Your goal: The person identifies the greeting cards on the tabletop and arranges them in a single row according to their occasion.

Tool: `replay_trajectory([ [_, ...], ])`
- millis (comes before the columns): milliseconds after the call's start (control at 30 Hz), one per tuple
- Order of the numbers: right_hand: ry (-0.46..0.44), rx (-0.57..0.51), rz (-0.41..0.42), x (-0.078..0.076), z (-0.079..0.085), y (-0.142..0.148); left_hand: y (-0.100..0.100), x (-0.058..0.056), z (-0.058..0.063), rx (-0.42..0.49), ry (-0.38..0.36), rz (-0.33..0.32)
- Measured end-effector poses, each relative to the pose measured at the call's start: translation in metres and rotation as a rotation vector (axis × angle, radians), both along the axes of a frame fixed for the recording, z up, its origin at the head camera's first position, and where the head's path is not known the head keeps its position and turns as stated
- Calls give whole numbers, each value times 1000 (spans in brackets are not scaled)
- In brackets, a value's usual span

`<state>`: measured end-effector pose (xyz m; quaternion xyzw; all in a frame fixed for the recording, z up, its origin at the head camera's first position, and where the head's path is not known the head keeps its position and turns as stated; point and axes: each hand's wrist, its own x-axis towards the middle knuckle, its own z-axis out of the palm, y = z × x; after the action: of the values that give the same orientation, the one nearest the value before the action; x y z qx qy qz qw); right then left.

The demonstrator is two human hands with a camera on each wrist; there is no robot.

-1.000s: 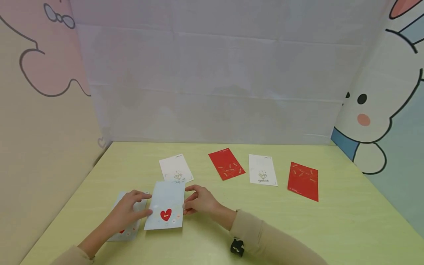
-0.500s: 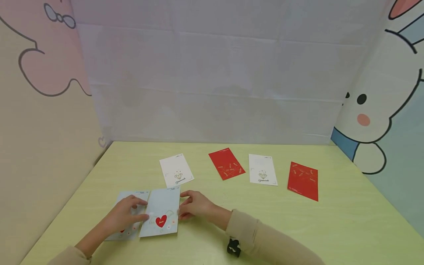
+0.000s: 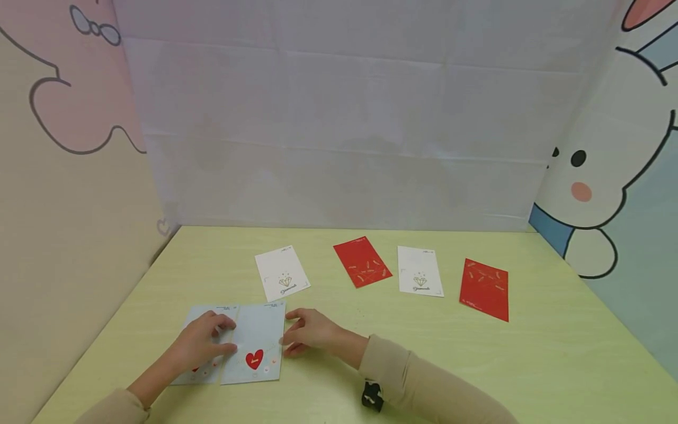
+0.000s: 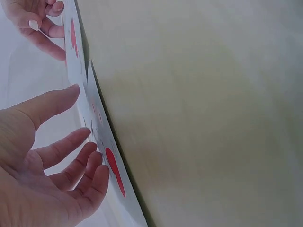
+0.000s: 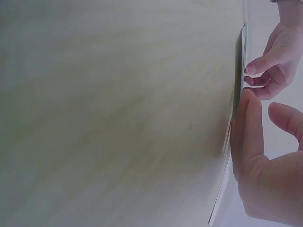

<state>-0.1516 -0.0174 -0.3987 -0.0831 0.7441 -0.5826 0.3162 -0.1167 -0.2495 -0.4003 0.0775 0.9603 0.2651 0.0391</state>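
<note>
At the far left, the wall (image 3: 79,194) carries a pink cartoon shape, and below it on the yellow-green table (image 3: 328,394) here's the first pale-blue card (image 3: 210,372), lying flat, largely covered from above by the left hand (image 3: 201,341). That hand is spread, thumb and forefinger well apart near the seam; whether the tips touch card is hard to tell. Right beside it, the second pale-blue card (image 3: 254,335), red heart toward the person, side by side with the first. Just beyond its top edge sits a white card (image 3: 281,274) with a gold diamond print. Now the right hand (image 3: 312,330), fingers extended at the second card's right edge, thumb held away from them in the right wrist view. Further along the back: a tilted red card (image 3: 362,262), another diamond-printed white card (image 3: 420,271), then a last red card (image 3: 484,290), well apart near the rabbit mural (image 3: 593,153).
</note>
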Motion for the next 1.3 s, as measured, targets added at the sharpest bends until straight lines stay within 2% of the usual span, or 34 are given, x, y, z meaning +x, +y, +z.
replay_trajectory([
  [167, -5, 7, 33, 0, 0, 0, 2, -1, 0, -27, -47, 25],
  [600, 7, 74, 35, 0, -3, -3, 2, -1, -3, -36, -64, 30],
  [1100, 10, 51, 24, 0, -2, -4, 2, -2, -3, -48, -65, 33],
  [1300, 26, 34, 42, -4, 1, 0, 3, -5, -5, -39, -23, 1],
])
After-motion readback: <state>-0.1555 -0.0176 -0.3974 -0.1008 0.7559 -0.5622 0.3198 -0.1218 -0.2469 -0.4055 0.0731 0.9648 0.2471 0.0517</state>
